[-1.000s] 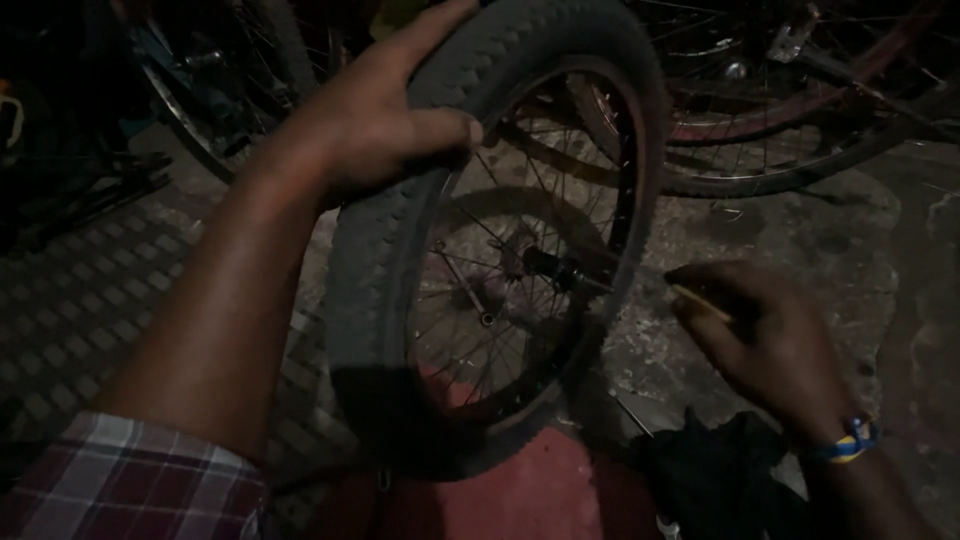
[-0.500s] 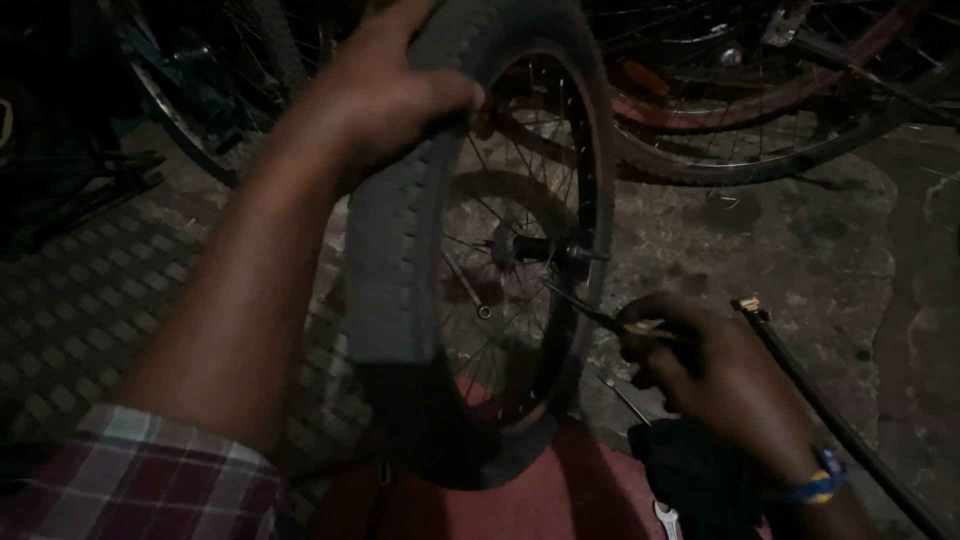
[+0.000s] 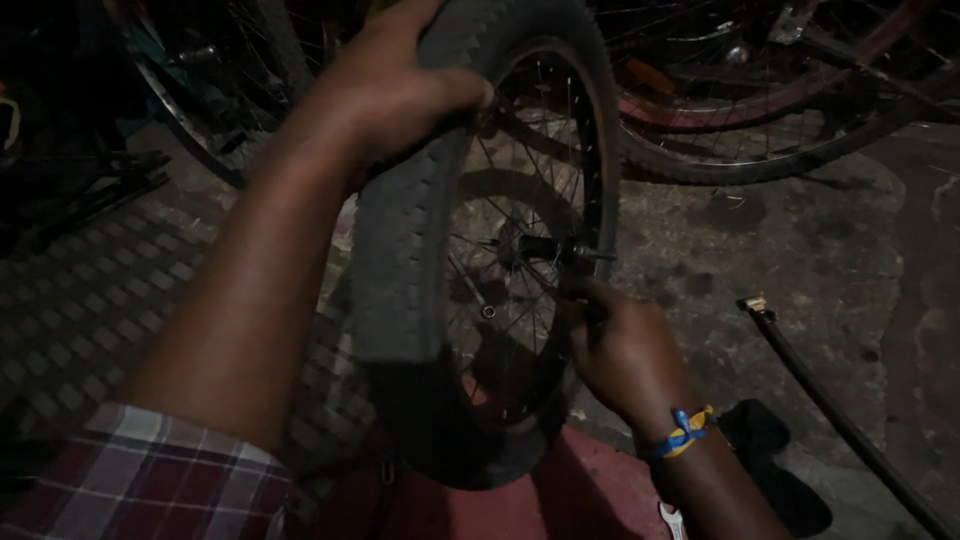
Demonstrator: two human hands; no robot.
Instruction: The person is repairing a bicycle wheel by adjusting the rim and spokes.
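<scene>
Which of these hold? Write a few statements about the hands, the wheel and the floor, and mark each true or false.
1. The left hand grips the top of the small wheel's tyre. True.
2. The right hand rests flat on the floor. False: it is at the wheel, just below the axle.
3. A dark rod lies on the concrete. True.
4. The right wrist is bare. False: it wears a blue and yellow band.
5. The wheel lies flat. False: it stands upright.

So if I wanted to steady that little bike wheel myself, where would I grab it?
Probably at the top of the tyre, from above, as the left hand does: the wheel stands upright, and its wide tread fills a palm. That leaves the axle free, where the right hand works.
</scene>
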